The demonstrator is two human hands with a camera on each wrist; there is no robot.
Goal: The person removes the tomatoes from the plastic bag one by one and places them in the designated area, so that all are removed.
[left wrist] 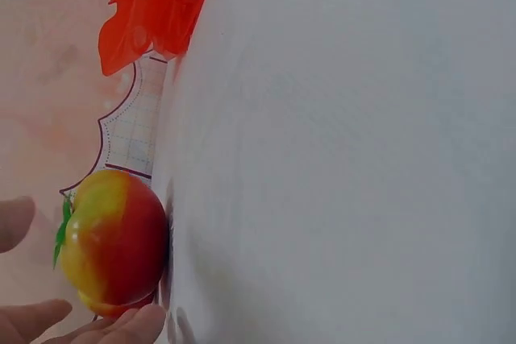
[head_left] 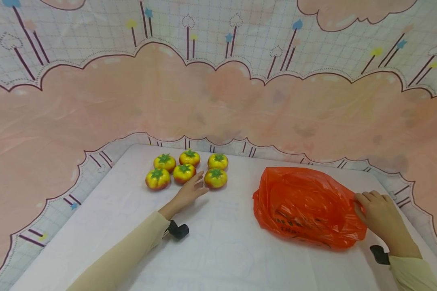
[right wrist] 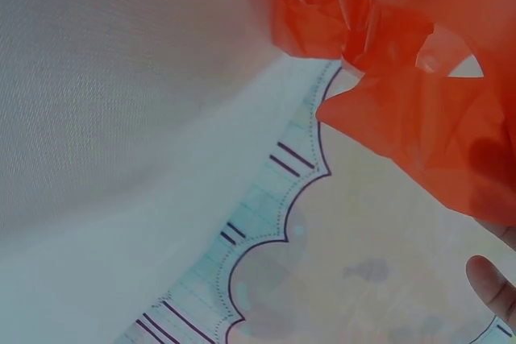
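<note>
Several yellow-and-red tomatoes with green leafy tops stand in two rows toward the back left of the table. My left hand (head_left: 190, 191) reaches between two front ones, fingers spread, nearest the front-right tomato (head_left: 215, 178). In the left wrist view, that hand's fingers and thumb lie around a tomato (left wrist: 117, 231) without closing on it. A crumpled red plastic bag (head_left: 306, 202) with dark printing lies on the right, its mouth spread. My right hand (head_left: 380, 216) pinches its right edge. The right wrist view shows the bag (right wrist: 435, 134) hanging close to the fingers, partly covering them.
Everything stands on a white-covered table (head_left: 218, 250). A patterned cloth (head_left: 218, 105) in pink and white rises behind and beside it. Black wrist cameras (head_left: 178, 230) stick out beneath both cuffs.
</note>
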